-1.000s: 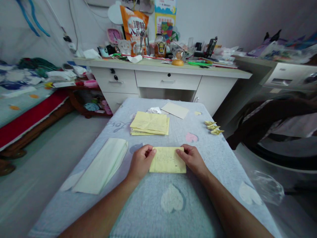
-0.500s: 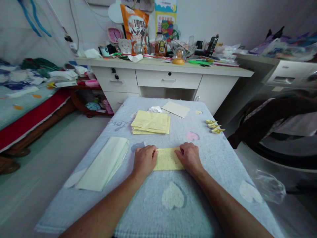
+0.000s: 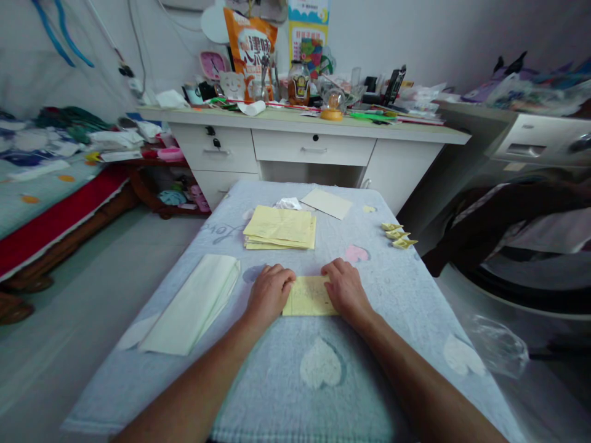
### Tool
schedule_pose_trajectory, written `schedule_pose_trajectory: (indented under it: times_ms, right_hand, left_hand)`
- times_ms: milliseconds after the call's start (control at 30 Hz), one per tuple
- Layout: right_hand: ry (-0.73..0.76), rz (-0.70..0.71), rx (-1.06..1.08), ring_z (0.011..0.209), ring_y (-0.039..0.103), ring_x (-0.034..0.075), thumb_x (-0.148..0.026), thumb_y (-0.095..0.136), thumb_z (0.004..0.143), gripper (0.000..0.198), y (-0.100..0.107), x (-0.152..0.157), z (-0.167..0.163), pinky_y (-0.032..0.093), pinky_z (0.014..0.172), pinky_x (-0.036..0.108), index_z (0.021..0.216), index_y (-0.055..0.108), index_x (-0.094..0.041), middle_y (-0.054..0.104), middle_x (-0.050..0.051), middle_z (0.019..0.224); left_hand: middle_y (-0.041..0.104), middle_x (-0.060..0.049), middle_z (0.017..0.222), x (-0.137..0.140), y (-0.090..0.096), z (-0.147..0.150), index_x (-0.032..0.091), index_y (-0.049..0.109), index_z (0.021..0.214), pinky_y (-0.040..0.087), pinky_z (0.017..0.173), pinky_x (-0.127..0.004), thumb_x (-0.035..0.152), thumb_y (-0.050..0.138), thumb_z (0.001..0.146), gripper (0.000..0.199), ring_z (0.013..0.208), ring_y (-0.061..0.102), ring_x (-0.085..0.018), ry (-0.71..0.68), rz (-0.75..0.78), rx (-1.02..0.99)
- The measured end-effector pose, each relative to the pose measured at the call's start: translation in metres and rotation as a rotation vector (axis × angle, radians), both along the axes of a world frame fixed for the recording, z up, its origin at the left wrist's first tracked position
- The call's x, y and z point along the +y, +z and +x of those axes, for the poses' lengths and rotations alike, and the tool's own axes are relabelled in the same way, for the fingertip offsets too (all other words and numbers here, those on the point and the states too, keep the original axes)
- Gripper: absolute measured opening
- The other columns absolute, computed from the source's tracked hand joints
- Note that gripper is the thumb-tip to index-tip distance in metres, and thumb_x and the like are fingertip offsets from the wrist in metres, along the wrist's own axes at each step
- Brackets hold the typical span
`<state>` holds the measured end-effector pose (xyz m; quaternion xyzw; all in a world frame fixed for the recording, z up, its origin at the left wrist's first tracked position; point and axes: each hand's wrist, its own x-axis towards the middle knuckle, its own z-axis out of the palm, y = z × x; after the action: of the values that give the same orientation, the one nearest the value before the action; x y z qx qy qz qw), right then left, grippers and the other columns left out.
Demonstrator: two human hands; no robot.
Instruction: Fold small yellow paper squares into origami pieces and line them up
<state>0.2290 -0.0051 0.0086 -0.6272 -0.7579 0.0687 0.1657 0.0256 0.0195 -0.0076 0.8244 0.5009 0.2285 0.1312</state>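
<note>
A folded sheet of yellow paper (image 3: pixel 308 296) lies flat on the cloth-covered table in front of me. My left hand (image 3: pixel 273 289) has its fingers curled at the paper's left edge, thumb against the upper left corner. Over its right end rests my right hand (image 3: pixel 345 288), fingers bent past the top edge with the thumb on the paper. Beyond my hands is a stack of yellow paper sheets (image 3: pixel 279 227). Small folded yellow paper pieces (image 3: pixel 398 235) stand in a row near the table's right edge.
A folded pale green sheet (image 3: pixel 194 304) lies at the left on the table cloth (image 3: pixel 369 369). Farther back are a crumpled white tissue (image 3: pixel 289 203) and a cream card (image 3: pixel 327 203). A cluttered white desk (image 3: pixel 295 147) stands behind; a washing machine (image 3: pixel 530 160) is at the right.
My right hand has shifted slightly left and up along the paper, its fingers now reaching farther over the top edge. My left hand stays at the left edge, its fingers slightly raised.
</note>
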Motion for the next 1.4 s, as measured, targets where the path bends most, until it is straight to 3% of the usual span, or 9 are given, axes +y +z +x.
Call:
schedule_pose_trajectory:
  times_ms: [167, 300, 400, 667, 833, 1067, 1233, 1333, 1400]
  right_hand:
    - [0.151, -0.112, -0.025, 0.089, 0.052, 0.018, -0.006, 0.046, 0.083, 0.023, 0.001, 0.003, 0.001, 0.033, 0.078, 0.029, 0.087, 0.065, -0.019, 0.061, 0.005, 0.091]
    - [0.110, -0.095, -0.054, 0.088, 0.051, 0.020, -0.027, 0.054, 0.087, 0.013, 0.006, -0.003, -0.004, 0.033, 0.077, 0.030, 0.091, 0.063, -0.018, 0.059, 0.006, 0.094]
    - [0.067, -0.081, -0.110, 0.088, 0.050, 0.022, -0.041, 0.057, 0.085, 0.024, 0.009, -0.009, -0.011, 0.033, 0.076, 0.033, 0.094, 0.061, -0.019, 0.057, 0.007, 0.096]
    - [0.043, -0.008, -0.219, 0.092, 0.047, 0.026, -0.048, 0.056, 0.085, 0.031, 0.006, -0.019, -0.017, 0.033, 0.077, 0.036, 0.098, 0.057, -0.019, 0.055, 0.009, 0.101]
    - [0.039, 0.013, -0.227, 0.092, 0.045, 0.027, -0.066, 0.050, 0.081, 0.051, 0.005, -0.024, -0.019, 0.033, 0.078, 0.038, 0.099, 0.055, -0.018, 0.054, 0.011, 0.100]
    - [0.015, 0.038, -0.263, 0.091, 0.044, 0.029, -0.077, 0.039, 0.077, 0.067, 0.004, -0.031, -0.026, 0.033, 0.079, 0.042, 0.099, 0.055, -0.016, 0.053, 0.012, 0.099]
    - [0.032, 0.042, -0.261, 0.091, 0.045, 0.029, -0.077, 0.038, 0.077, 0.068, 0.005, -0.033, -0.026, 0.033, 0.080, 0.044, 0.099, 0.055, -0.015, 0.053, 0.013, 0.100]
    - [0.027, 0.036, -0.248, 0.092, 0.045, 0.029, -0.077, 0.039, 0.077, 0.067, 0.004, -0.033, -0.026, 0.033, 0.081, 0.044, 0.101, 0.055, -0.016, 0.054, 0.013, 0.101]
    - [0.024, 0.037, -0.243, 0.093, 0.045, 0.029, -0.076, 0.040, 0.078, 0.066, 0.004, -0.033, -0.026, 0.033, 0.082, 0.044, 0.102, 0.054, -0.016, 0.054, 0.013, 0.102]
  left_hand:
    - [0.058, -0.004, 0.087, 0.002, 0.000, -0.003, 0.022, 0.067, 0.086, 0.042, 0.084, -0.034, 0.013, 0.054, 0.081, 0.016, 0.089, 0.053, -0.021, -0.012, -0.009, -0.010]
    - [0.057, -0.004, 0.090, 0.000, 0.002, -0.003, 0.021, 0.066, 0.088, 0.042, 0.085, -0.034, 0.014, 0.054, 0.081, 0.016, 0.091, 0.053, -0.021, 0.000, -0.031, 0.019]
    - [0.057, -0.004, 0.093, -0.005, 0.006, -0.001, 0.022, 0.065, 0.090, 0.041, 0.086, -0.036, 0.027, 0.061, 0.081, 0.012, 0.092, 0.052, -0.022, 0.032, -0.049, 0.050]
    - [0.055, -0.004, 0.105, -0.024, 0.014, 0.001, 0.025, 0.059, 0.103, 0.038, 0.084, -0.040, 0.044, 0.073, 0.068, 0.042, 0.099, 0.049, -0.027, 0.075, -0.076, 0.141]
    - [0.052, -0.006, 0.116, -0.027, 0.013, -0.004, 0.027, 0.055, 0.114, 0.037, 0.086, -0.042, 0.053, 0.072, 0.065, 0.058, 0.105, 0.047, -0.029, 0.059, -0.121, 0.168]
    - [0.047, -0.006, 0.127, -0.023, 0.014, -0.019, 0.031, 0.048, 0.126, 0.035, 0.094, -0.043, 0.046, 0.074, 0.064, 0.069, 0.115, 0.043, -0.030, -0.045, -0.212, 0.152]
    - [0.044, -0.006, 0.131, -0.020, 0.017, -0.028, 0.032, 0.045, 0.131, 0.032, 0.101, -0.042, 0.041, 0.062, 0.077, 0.057, 0.122, 0.040, -0.028, -0.147, -0.275, 0.148]
    - [0.045, -0.006, 0.130, -0.021, 0.016, -0.027, 0.032, 0.046, 0.130, 0.032, 0.101, -0.043, 0.042, 0.053, 0.085, 0.047, 0.120, 0.041, -0.027, -0.119, -0.251, 0.146]
    - [0.046, -0.005, 0.129, -0.023, 0.014, -0.025, 0.032, 0.046, 0.129, 0.032, 0.100, -0.043, 0.041, 0.057, 0.082, 0.049, 0.119, 0.041, -0.027, -0.095, -0.217, 0.147]
